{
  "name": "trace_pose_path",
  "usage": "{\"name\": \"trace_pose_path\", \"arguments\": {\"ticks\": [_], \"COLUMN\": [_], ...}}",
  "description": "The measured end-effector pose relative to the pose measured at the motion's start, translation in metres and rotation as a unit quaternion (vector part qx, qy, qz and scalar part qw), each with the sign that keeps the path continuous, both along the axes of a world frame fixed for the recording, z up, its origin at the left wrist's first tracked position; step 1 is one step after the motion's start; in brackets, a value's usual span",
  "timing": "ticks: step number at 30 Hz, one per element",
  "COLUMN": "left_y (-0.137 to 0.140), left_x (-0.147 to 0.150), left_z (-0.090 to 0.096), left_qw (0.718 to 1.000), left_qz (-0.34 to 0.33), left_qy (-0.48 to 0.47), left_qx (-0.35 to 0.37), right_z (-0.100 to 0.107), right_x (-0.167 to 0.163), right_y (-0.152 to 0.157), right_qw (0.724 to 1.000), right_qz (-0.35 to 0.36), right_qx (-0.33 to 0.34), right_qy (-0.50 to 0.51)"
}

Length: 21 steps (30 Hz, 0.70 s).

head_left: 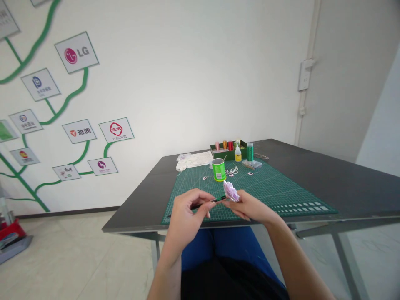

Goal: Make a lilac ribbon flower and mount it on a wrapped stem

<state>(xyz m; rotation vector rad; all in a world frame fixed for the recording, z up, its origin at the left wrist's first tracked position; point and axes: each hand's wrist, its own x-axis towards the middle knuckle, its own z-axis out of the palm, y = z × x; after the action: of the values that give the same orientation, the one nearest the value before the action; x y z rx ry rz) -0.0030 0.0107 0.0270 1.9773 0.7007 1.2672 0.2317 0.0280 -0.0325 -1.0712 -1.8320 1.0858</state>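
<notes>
A pale purple artificial flower (231, 191) is held up over the front of the green cutting mat (265, 185). Its thin dark stem (219, 198), partly green, runs leftward from below the bloom. My left hand (189, 214) is closed, thumb and fingers pinching that stem. Just under the bloom, my right hand (250, 206) is closed around the flower's base, with its fingertips partly hidden by the petals. Beyond both hands a bright green can (218, 170) stands upright on the mat.
At the back, a dark green box (231, 155) holds colored thread spools. A glue bottle (238, 153) and a green thread spool (250, 152) stand before it. White cloth (196, 160) lies at the back left. White loops (231, 171) lie behind the can. Black table (143, 187) surrounds the mat.
</notes>
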Motion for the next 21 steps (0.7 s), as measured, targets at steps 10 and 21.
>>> {"name": "trace_pose_path", "arguments": {"ticks": [10, 21], "left_y": [0.013, 0.015], "left_x": [0.004, 0.010], "left_z": [-0.007, -0.012], "left_qw": [0.999, 0.998], "left_qz": [0.044, 0.050], "left_qy": [-0.030, 0.022], "left_qx": [0.007, -0.008], "right_z": [-0.012, 0.034], "right_x": [0.007, 0.003], "right_y": [-0.044, -0.083], "right_qw": [0.993, 0.980], "right_qz": [0.096, 0.130], "right_qx": [-0.070, 0.150], "right_qy": [0.015, -0.035]}}
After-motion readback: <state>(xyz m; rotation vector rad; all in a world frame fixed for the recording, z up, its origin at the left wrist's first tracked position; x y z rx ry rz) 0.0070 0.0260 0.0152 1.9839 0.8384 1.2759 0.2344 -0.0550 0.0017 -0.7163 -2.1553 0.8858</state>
